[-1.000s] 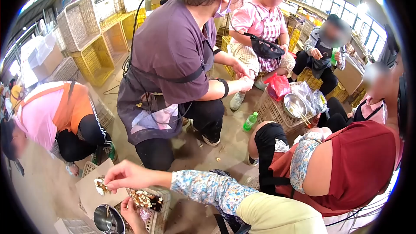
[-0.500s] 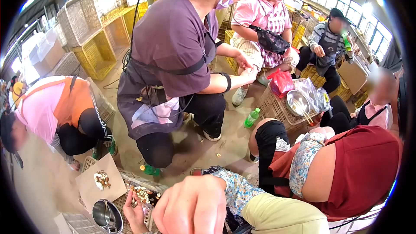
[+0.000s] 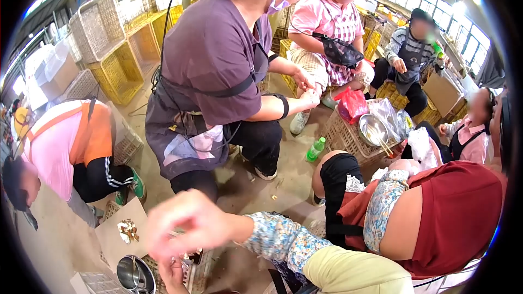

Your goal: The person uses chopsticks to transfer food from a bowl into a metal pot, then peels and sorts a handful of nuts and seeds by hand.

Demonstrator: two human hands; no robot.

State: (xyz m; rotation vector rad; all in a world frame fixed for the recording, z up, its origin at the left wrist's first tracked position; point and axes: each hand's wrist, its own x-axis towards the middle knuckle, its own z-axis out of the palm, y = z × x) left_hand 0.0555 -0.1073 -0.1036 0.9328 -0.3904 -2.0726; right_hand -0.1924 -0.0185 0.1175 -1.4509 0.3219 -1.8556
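My right hand [image 3: 188, 223], in a floral sleeve cuff, reaches left across the low crate and is blurred by motion. Its fingers bend downward over a pile of small white and brown pieces that it mostly hides. Just below, my left hand [image 3: 172, 273] is raised with thumb and fingertips pressed together, and what they pinch is too small to make out. To the left, a cardboard sheet [image 3: 113, 230] carries a small heap of white and brown pieces [image 3: 128, 231]. A metal pot [image 3: 126, 272] with a utensil in it stands beside my left hand.
A person in a purple shirt [image 3: 218, 49] squats in front of me. Another in an orange apron [image 3: 98, 136] bends down at left. A green bottle [image 3: 315, 149] stands on the floor near a crate bearing a metal bowl [image 3: 373, 130]. Yellow crates [image 3: 117, 73] are stacked behind.
My right hand has swung left from the front of the view to above the pile by my left hand. The person in orange has bent lower. A white bag now shows at right.
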